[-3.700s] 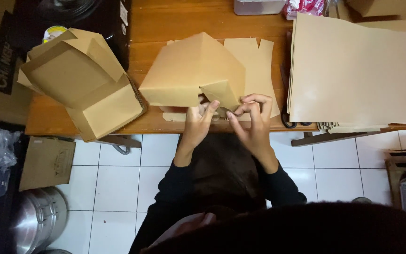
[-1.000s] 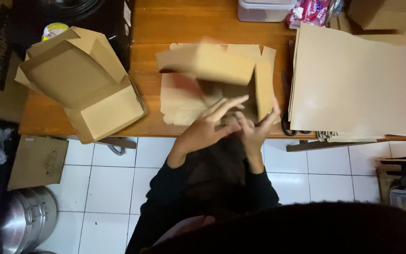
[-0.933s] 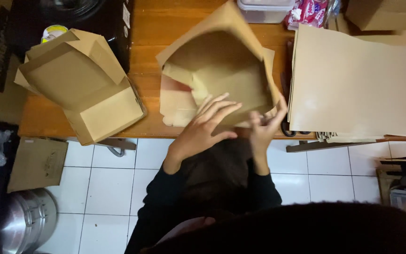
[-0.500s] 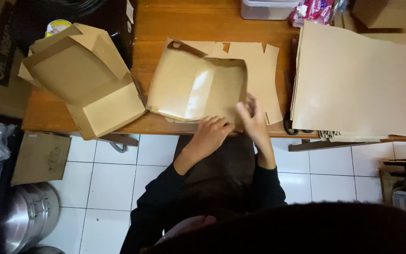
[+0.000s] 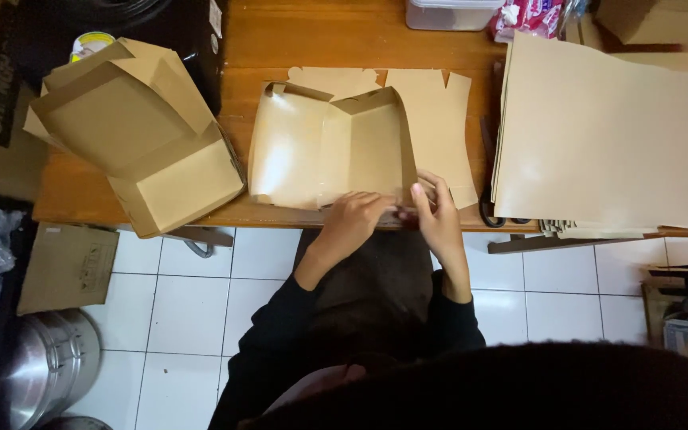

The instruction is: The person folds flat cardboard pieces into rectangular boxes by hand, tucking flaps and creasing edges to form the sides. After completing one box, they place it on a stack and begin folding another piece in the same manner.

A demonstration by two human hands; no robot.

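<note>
Cardboard box (image 5: 330, 147), tan, half-folded, lies open-side up on the wooden table (image 5: 344, 40) at its near edge, straight in front of the person. Its side walls stand up along the far and right edges; the inner floor catches a bright patch of light on the left. Left hand (image 5: 354, 218) grips the box's near edge, fingers curled over the rim close to the near-right corner. Right hand (image 5: 436, 213) sits just beside it at that same corner, thumb and fingers pinched narrow on the cardboard; the two hands almost touch. What exactly sits between the fingertips is too small to make out. Under the box and sticking out to its right lies a flat, unfolded blank (image 5: 442, 119) of the same tan card, with notched tabs showing at the far side. To the right, a stack of large tan sheets (image 5: 611, 135) covers the table's right end and overhangs the near edge. To the left, finished boxes (image 5: 138, 135) with lids raised sit nested at the table's left corner, tilted. Far edge: a clear plastic tub (image 5: 451, 12) and a pink packet (image 5: 529, 14). Below, white tiled floor (image 5: 193, 318), a steel pot (image 5: 49, 374) at lower left, black sleeves in the foreground.
</note>
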